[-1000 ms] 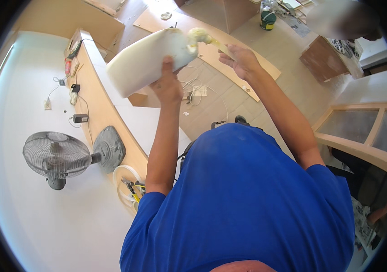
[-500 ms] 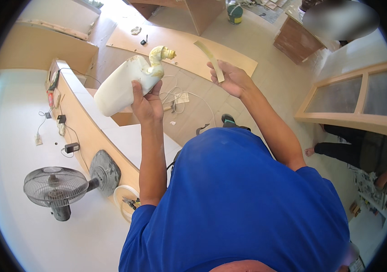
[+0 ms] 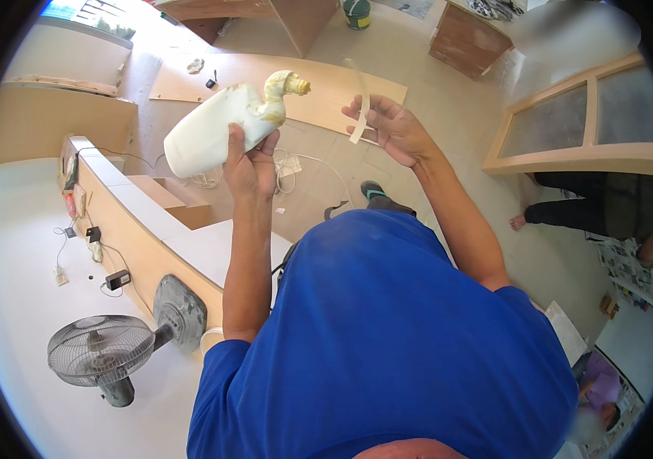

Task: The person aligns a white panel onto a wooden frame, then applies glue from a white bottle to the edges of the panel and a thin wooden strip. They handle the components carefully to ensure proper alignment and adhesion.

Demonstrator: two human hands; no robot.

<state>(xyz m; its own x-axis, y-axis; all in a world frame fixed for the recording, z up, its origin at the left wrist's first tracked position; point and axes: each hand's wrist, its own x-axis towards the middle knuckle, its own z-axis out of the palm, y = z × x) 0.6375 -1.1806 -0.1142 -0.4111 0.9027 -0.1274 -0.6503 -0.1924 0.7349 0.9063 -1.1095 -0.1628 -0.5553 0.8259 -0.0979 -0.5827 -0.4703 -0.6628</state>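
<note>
Head view: left fingers (image 3: 268, 144) grip a bottle (image 3: 208, 131) near its neck (image 3: 274, 86), and right fingers (image 3: 384, 109) pinch a strip (image 3: 358, 131).

The floor (image 3: 479, 130) carries a long wooden board (image 3: 326, 92); a green bucket (image 3: 357, 14); a loose white cable (image 3: 326, 162).

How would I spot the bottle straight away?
Find the big blue shirt in the lower middle, then look up and left to the left hand. It grips the tilted white bottle. Unlike the thin strip in the right hand, it is bulky, with a hooked, yellow-smeared neck.
</note>
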